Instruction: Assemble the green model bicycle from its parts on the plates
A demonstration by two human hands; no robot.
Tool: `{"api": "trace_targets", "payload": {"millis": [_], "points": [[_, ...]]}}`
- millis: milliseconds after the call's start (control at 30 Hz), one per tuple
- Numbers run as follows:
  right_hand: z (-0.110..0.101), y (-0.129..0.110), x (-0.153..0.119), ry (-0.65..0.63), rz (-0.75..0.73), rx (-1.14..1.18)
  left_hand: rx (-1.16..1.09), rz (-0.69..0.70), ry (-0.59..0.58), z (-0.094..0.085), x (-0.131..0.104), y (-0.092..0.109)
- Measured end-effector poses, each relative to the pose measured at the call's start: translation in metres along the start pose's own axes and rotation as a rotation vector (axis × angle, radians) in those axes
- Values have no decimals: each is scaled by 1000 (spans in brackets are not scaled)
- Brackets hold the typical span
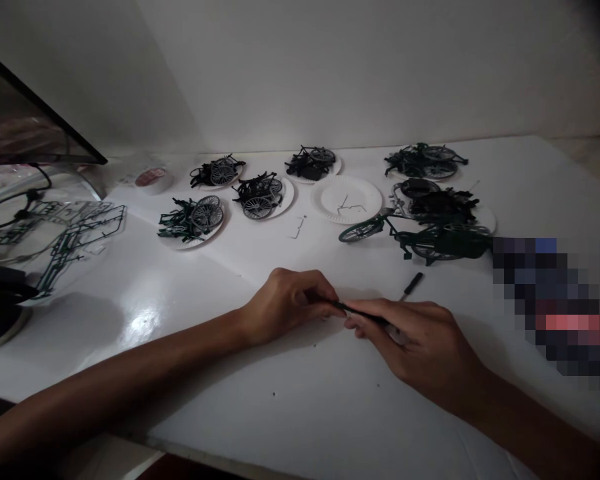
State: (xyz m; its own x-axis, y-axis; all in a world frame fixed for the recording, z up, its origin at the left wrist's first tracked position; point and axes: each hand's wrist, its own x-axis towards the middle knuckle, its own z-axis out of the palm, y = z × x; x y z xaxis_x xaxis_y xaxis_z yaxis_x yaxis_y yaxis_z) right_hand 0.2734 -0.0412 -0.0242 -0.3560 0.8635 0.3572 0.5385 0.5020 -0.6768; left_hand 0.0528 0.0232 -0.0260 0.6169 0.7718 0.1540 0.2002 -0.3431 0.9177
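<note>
The thin dark part [341, 305] is held above the white table [220, 407], one end pinched between thumb and fingers of the left hand [290, 300], the rest between those of the right hand [430, 340], near a dark-handled tool [413, 285]. It looks light and stiff (perhaps plastic, though the fingers hide much of it), so bending could likely snap it; a gentle fingertip hold near both ends suits it best.
</note>
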Motion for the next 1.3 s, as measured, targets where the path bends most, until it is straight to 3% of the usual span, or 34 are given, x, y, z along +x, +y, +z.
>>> {"api": "trace_targets", "payload": {"millis": [67,233,333,733,833,1000,1300], "points": [[0,0,1,9,2,-1,6,35,21,1,0,0],[0,2,3,47,-27,0,-170,-55,-15,2,0,-1],[-1,3,3,32,-32,13,-132,-25,-5,2,0,-2],[-1,6,1,-2,-117,-54,318,413,12,-3,-3,-1],[-1,5,1,6,-106,-50,287,380,16,-2,-3,1],[-2,5,3,60,-9,-10,119,175,-19,-3,1,1],[-4,7,6,66,27,-8,59,265,-58,-9,6,-2]]}}
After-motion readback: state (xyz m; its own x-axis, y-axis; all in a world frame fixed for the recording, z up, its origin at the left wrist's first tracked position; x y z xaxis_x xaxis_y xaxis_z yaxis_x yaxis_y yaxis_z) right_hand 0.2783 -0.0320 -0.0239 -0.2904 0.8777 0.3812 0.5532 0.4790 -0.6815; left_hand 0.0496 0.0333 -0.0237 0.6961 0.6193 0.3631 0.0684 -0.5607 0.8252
